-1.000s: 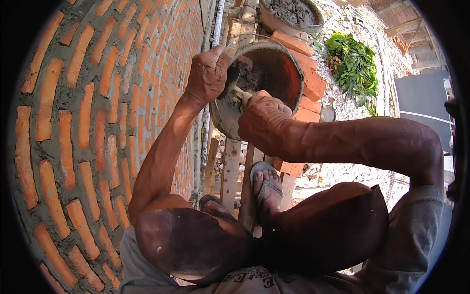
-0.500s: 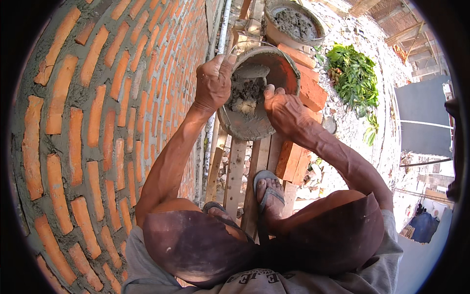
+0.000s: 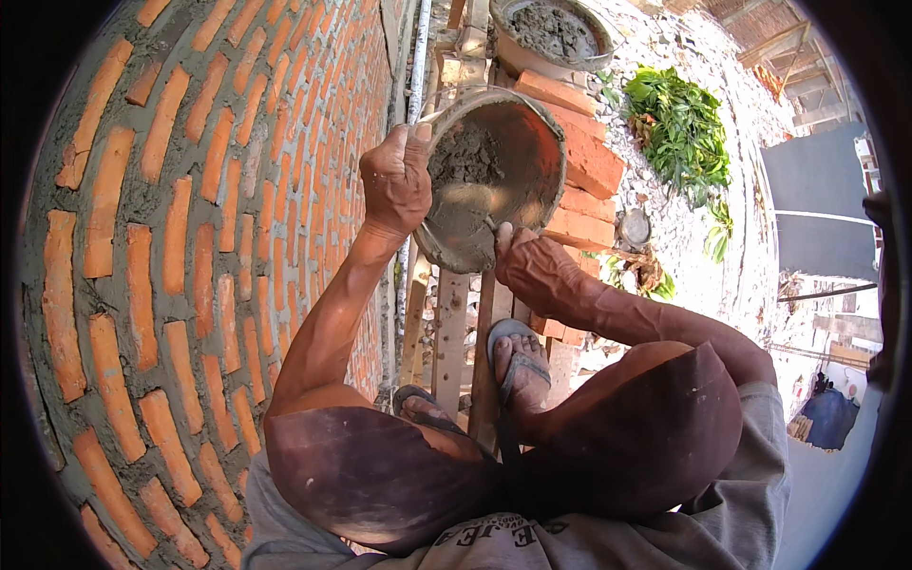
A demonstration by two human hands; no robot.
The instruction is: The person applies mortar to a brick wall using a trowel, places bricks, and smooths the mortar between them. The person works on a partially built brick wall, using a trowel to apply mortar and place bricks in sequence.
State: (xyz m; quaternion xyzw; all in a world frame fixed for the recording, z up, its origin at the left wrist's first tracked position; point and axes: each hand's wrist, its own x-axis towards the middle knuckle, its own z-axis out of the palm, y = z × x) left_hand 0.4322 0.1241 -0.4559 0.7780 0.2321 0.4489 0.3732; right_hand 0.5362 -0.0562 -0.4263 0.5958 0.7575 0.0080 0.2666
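Observation:
My left hand (image 3: 397, 176) grips the left rim of a tilted, mortar-coated bucket (image 3: 532, 138) with a wire handle and reddish inner patch. A clump of grey mortar (image 3: 465, 155) lies inside. My right hand (image 3: 534, 266) is closed on the handle of a trowel at the bucket's lower right rim. The trowel's blade (image 3: 470, 204) is down inside the bucket, below the clump, smeared with mortar and hard to make out.
A brick wall (image 3: 171, 237) with wet mortar joints rises at left, beside a white pipe (image 3: 418, 66). My sandalled feet stand on wooden planks (image 3: 448, 332). Stacked bricks (image 3: 594, 166), a second mortar tub (image 3: 594, 62), leaves (image 3: 679, 123) and rubble lie right and ahead. A grey panel (image 3: 817, 190) stands at far right.
My right hand first moved up and right, then down along the rim with the trowel. The trowel blade, raised half a second ago, is now lower. My left hand stays on the rim.

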